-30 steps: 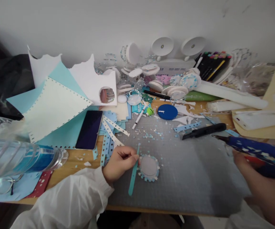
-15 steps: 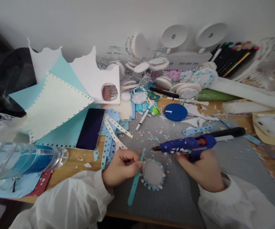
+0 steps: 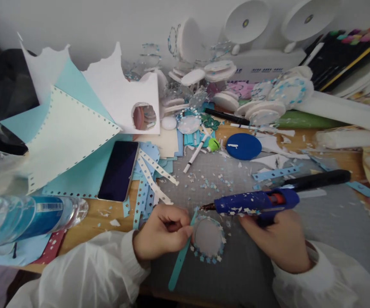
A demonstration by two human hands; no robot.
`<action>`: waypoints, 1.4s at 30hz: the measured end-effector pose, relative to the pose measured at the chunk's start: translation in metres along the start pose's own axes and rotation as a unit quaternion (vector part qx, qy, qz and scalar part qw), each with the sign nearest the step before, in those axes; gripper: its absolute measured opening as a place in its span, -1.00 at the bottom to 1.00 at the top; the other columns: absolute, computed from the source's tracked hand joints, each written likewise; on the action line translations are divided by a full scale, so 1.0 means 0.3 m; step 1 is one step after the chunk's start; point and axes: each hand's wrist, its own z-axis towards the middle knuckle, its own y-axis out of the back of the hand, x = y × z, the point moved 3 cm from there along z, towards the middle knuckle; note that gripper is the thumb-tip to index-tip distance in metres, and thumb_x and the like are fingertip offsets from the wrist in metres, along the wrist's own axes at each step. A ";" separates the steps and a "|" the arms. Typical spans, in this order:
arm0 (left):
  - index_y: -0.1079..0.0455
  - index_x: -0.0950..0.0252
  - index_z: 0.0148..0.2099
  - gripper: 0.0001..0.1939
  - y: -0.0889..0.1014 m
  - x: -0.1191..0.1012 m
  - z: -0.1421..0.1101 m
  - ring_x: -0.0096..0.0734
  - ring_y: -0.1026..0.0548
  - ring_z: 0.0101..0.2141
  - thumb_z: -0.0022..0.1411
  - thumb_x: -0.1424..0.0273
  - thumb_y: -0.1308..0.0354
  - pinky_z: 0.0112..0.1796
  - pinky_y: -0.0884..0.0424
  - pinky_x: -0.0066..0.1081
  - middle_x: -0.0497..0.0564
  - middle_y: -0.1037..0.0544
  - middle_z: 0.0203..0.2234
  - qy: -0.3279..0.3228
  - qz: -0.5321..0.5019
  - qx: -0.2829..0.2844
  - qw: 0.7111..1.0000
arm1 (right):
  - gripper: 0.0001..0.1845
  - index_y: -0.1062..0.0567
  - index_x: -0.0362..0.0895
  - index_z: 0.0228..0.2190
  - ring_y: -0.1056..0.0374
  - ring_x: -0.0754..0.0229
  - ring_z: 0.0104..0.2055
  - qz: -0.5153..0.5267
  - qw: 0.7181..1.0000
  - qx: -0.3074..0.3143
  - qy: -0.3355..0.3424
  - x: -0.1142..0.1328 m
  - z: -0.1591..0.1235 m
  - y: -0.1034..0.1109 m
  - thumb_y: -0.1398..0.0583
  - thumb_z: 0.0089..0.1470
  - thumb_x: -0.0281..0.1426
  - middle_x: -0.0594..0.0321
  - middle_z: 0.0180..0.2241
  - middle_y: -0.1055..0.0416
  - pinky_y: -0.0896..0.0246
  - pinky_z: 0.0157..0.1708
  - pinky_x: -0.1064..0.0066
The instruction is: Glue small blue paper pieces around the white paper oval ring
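Pinched between the thumb and fingers of my left hand (image 3: 164, 231) are slim turquoise tweezers (image 3: 180, 262), their rounded end toward the table's front edge. A tiny pale piece seems to sit at their tip, too small to make out. My right hand (image 3: 274, 237) grips a blue glue gun (image 3: 252, 202) speckled with small paper stars, its dark nozzle pointing left, right by the tweezers' tip. Below the nozzle, on the grey cutting mat (image 3: 236, 273), lies a clear disc (image 3: 208, 236) ringed with blue and white stars, beside my left fingers.
A phone (image 3: 119, 171), punched paper strips (image 3: 152, 177) and a water bottle (image 3: 43, 216) lie on the left. Behind the mat are a blue oval (image 3: 244, 146), a green bell (image 3: 214, 144), white foam discs (image 3: 220, 69) and markers (image 3: 338, 60). Paper scraps litter the mat.
The nozzle and the tweezers' tip have come slightly closer together. My view has shifted a little; both hands keep their hold, and the disc stays on the mat.
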 end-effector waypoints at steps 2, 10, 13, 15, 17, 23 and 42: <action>-0.15 0.31 -0.66 -0.65 -0.001 0.001 0.000 -0.50 -0.23 -0.60 0.10 0.36 -0.12 -0.54 -0.12 -0.46 -0.07 -0.23 -0.71 0.002 0.000 0.002 1.000 | -0.58 -0.26 -0.09 -0.88 -0.18 0.24 -0.82 -0.003 1.000 0.004 -0.011 -0.005 -0.003 -0.003 -0.14 -0.11 -0.28 0.32 -0.88 -0.20 -0.02 -0.75 0.42; -0.22 0.33 -0.65 -0.66 0.001 0.001 -0.001 -0.50 -0.24 -0.59 0.11 0.33 -0.14 -0.53 -0.14 -0.46 -0.06 -0.25 -0.72 0.003 0.013 0.004 1.000 | -0.57 -0.26 -0.09 -0.87 -0.17 0.22 -0.82 -0.018 1.000 -0.011 0.003 -0.006 -0.009 -0.007 -0.15 -0.09 -0.27 0.31 -0.88 -0.20 0.00 -0.75 0.41; -0.23 0.33 -0.65 -0.66 0.001 0.000 -0.001 -0.50 -0.24 -0.59 0.11 0.33 -0.13 -0.53 -0.14 -0.46 -0.05 -0.26 -0.71 0.000 0.007 0.005 1.000 | -0.54 -0.24 -0.09 -0.89 -0.16 0.24 -0.83 -0.018 1.000 -0.012 -0.002 -0.008 -0.009 -0.005 -0.14 -0.08 -0.26 0.31 -0.89 -0.18 0.01 -0.75 0.41; -0.23 0.33 -0.64 -0.65 0.001 0.001 -0.002 -0.50 -0.24 -0.59 0.12 0.32 -0.13 -0.54 -0.14 -0.46 -0.05 -0.26 -0.72 -0.001 0.007 0.006 1.000 | -0.53 -0.23 -0.09 -0.89 -0.16 0.24 -0.83 -0.017 1.000 -0.014 -0.006 -0.008 -0.009 -0.004 -0.14 -0.09 -0.25 0.30 -0.90 -0.17 0.01 -0.74 0.41; -0.23 0.33 -0.64 -0.65 0.001 0.003 -0.002 -0.50 -0.24 -0.59 0.12 0.32 -0.13 -0.54 -0.13 -0.46 -0.05 -0.27 -0.72 -0.005 0.007 0.006 1.000 | -0.54 -0.22 -0.09 -0.89 -0.14 0.25 -0.83 -0.014 1.000 -0.009 -0.016 -0.007 -0.007 -0.004 -0.15 -0.09 -0.24 0.31 -0.90 -0.16 0.02 -0.74 0.41; -0.24 0.33 -0.64 -0.64 0.002 0.008 -0.003 -0.48 -0.26 -0.58 0.12 0.28 -0.14 -0.56 -0.11 -0.46 -0.04 -0.28 -0.71 -0.002 0.014 0.004 1.000 | -0.55 -0.22 -0.08 -0.87 -0.13 0.25 -0.83 -0.012 1.000 -0.023 0.003 0.008 0.000 0.003 -0.12 -0.06 -0.28 0.32 -0.90 -0.15 0.04 -0.76 0.42; -0.22 0.32 -0.64 -0.64 0.004 0.007 -0.002 -0.51 -0.22 -0.61 0.12 0.29 -0.13 -0.55 -0.12 -0.46 -0.07 -0.24 -0.72 0.006 0.022 0.009 1.000 | -0.56 -0.21 -0.06 -0.85 -0.14 0.21 -0.82 -0.045 0.998 -0.031 0.017 -0.012 -0.016 -0.004 -0.11 -0.05 -0.25 0.28 -0.87 -0.17 0.03 -0.74 0.38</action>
